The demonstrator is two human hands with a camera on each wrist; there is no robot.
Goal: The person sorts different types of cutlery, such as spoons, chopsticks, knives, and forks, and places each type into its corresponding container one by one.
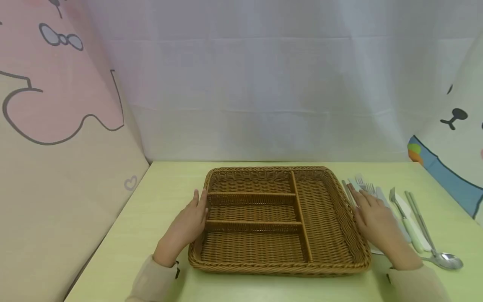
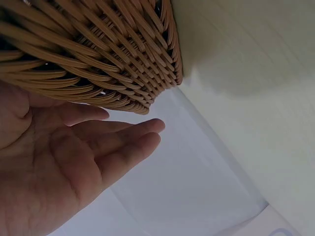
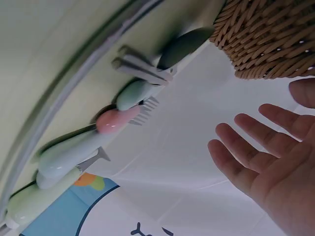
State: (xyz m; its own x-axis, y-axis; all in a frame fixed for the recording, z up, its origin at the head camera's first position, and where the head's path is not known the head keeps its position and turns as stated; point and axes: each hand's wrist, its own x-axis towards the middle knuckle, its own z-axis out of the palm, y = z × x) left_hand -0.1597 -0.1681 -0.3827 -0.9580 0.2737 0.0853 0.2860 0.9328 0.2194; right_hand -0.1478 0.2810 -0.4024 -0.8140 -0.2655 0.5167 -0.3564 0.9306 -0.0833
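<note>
A brown wicker basket (image 1: 260, 248) lies on the table, split by dividers into three compartments on the left and one long one on the right. My left hand (image 1: 187, 224) is at its left side, fingers straight along the outer wall. In the left wrist view the palm of that hand (image 2: 64, 152) faces up beside the woven wall (image 2: 123, 54). On the opposite side, my right hand (image 1: 379, 220) lies along the right wall with extended fingers, above some cutlery. The right wrist view has its fingers (image 3: 246, 152) spread, nothing between them, near the basket corner (image 3: 270, 44).
Right of the basket lies assorted cutlery: a spoon (image 1: 449, 261), a fork (image 1: 393, 196), a green-handled knife (image 1: 415, 235), chopsticks (image 1: 419, 214) and more, partly hidden by the right hand. A pink handle (image 3: 115, 120) shows among them. White cloth (image 1: 241, 92) hangs behind the table.
</note>
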